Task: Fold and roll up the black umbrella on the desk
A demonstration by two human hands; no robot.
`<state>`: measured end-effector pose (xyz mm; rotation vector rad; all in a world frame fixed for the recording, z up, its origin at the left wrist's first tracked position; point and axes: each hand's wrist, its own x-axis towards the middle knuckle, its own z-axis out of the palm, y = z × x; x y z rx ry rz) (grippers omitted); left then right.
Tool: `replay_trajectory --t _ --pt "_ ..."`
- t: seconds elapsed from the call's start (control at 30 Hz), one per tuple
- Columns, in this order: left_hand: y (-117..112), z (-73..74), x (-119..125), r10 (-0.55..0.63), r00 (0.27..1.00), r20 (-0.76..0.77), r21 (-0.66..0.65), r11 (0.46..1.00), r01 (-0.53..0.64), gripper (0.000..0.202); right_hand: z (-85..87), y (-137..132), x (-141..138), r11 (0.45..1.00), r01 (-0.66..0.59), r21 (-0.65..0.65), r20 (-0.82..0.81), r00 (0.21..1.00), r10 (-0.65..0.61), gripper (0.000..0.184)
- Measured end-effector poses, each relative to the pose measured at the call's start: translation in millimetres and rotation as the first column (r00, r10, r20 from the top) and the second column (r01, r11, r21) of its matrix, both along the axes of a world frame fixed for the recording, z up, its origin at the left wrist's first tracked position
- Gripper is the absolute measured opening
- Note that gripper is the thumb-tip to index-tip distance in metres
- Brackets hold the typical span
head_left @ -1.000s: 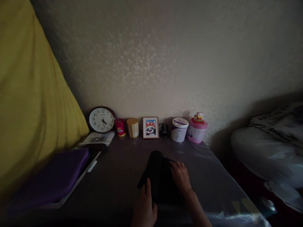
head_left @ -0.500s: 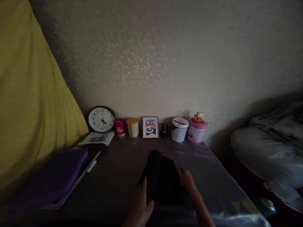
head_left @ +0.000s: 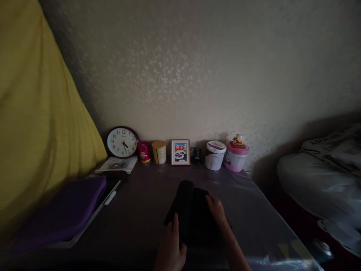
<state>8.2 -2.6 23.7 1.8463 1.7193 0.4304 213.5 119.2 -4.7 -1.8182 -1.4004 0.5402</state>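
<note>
A black, soft-looking folded thing [head_left: 184, 205] lies on the table in front of me. It bulges in a rounded fold on its left side and is flatter on the right; in this dim light I cannot make out its kind. My left hand [head_left: 172, 246] grips its near left edge, index finger stretched along the fold and thumb lower down. At the far right edge, my right hand [head_left: 216, 210] has its fingers closed on the flatter part. The fingertips are partly hidden by the dark material.
Along the wall stand a clock [head_left: 123, 142], a pink can [head_left: 144, 152], a yellow-lidded can [head_left: 159, 153], a framed panda picture [head_left: 181, 153], a white tub [head_left: 215, 157] and a pink tub [head_left: 236, 158] bearing a figurine. Left lies a purple case [head_left: 64, 209]; right, white bags [head_left: 316, 184].
My right hand has moved up and slightly left along the black thing's right edge. The left hand has stayed on the near left edge. The view has shifted slightly.
</note>
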Motion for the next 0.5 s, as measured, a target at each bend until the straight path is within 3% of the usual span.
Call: replay_trajectory --t 0.27,0.5 --pt "-1 -0.6 0 -0.005 0.997 -0.081 -0.004 1.0 0.005 0.081 9.0 -4 6 0.992 -0.062 0.106 -0.067 0.995 0.07 0.04" --pt "-3 2.8 6 -0.027 0.987 -0.157 -0.029 0.999 0.023 0.081 27.6 10 -26 0.981 -0.098 0.165 -0.109 0.987 0.117 0.038"
